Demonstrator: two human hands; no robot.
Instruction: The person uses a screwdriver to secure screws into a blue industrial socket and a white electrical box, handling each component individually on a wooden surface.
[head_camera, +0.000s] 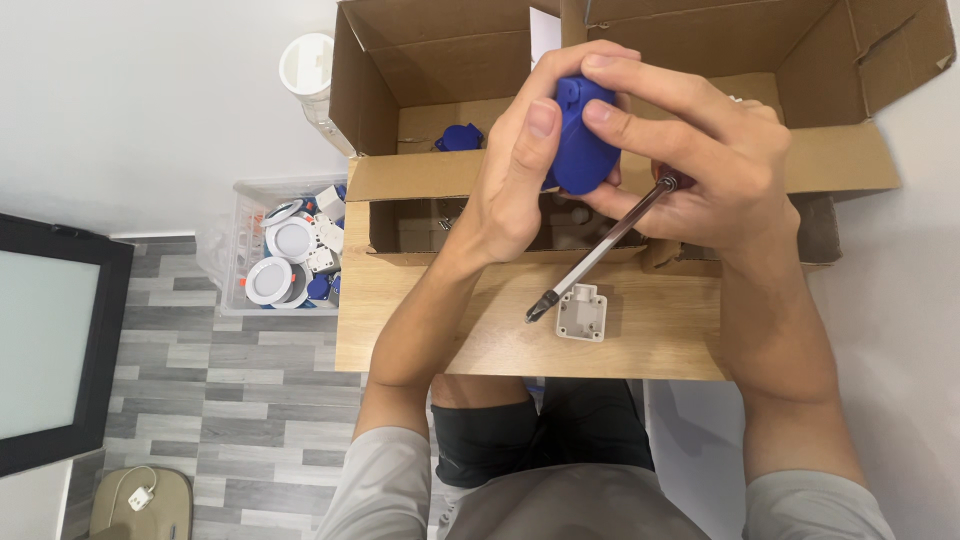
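Most of the blue plastic part (578, 140) was hidden behind our fingers, so we could not tell its full shape. Our left hand (515, 170) and right hand (715, 165) both had a closed grip on it, above the open cardboard box (440, 60). The right hand also held a screwdriver (600, 250); its handle was covered, and the tip pointed down beside a small white part (581, 314) on the counter (420, 320).
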